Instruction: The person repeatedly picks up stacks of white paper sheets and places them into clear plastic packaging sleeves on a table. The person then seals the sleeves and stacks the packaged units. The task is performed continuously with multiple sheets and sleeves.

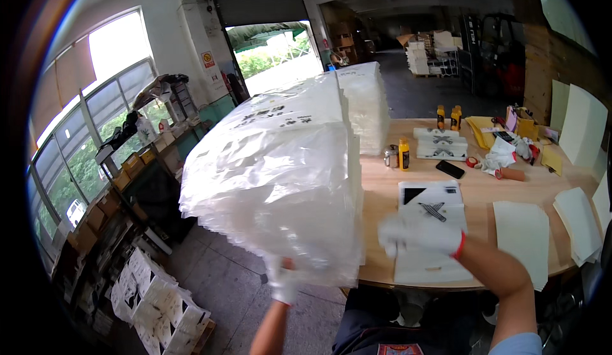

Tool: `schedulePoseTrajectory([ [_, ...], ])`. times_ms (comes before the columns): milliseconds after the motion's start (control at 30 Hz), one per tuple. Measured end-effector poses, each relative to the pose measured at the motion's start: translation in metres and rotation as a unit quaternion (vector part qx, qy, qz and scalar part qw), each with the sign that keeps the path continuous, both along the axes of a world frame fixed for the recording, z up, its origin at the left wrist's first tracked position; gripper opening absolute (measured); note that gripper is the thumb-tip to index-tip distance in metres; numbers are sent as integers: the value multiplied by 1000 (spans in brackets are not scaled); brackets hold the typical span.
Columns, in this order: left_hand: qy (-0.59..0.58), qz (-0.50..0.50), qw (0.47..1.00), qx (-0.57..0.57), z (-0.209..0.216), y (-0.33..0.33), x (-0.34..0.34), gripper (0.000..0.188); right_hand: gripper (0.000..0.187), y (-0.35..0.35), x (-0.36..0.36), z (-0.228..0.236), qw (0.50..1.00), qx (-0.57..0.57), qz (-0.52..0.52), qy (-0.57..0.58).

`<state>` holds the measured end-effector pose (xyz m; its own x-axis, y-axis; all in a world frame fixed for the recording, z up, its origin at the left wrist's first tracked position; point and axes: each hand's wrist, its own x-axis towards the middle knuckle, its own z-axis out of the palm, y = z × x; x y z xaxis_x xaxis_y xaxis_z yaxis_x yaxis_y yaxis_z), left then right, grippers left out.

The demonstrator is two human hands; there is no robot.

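A tall stack of thin white translucent plastic bags [268, 164] with dark print fills the middle left, its loose edges hanging over the near side. At the lower front edge of this stack is my left hand [282, 281], in a white glove; the plastic and blur hide its fingers. My right hand [421, 237], also in a white glove with a red cuff, hovers over a flat white printed bag [428, 262] on the wooden table. Motion smears its fingers, so I cannot see whether it holds anything.
On the wooden table [382, 195] are a phone [450, 169], a yellow bottle [403, 153], a metal canister [391, 157], folded printed bags [440, 143] and a white sheet stack [521, 240]. Behind rises another bag stack [370, 106]. Bundles [153, 297] lie on a floor pallet.
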<state>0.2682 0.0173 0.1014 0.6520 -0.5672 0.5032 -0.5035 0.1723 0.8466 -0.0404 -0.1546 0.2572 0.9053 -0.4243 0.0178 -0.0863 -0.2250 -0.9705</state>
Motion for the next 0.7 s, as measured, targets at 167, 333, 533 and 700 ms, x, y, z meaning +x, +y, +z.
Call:
schedulePoseTrajectory([
  [167,-167,-292,931,142,-104,-73,-170,19,39,24,-73,-127,984,-47,36,168],
  [333,-316,-323,847,279,-99,-163,-237,21,37,72,-108,-190,977,45,-60,200],
  [533,-169,-443,777,413,-205,-231,-198,32,36,115,-139,-218,962,138,-128,200],
  [700,-243,-444,757,414,-140,-243,-239,20,33,115,-171,-238,935,204,-243,157],
])
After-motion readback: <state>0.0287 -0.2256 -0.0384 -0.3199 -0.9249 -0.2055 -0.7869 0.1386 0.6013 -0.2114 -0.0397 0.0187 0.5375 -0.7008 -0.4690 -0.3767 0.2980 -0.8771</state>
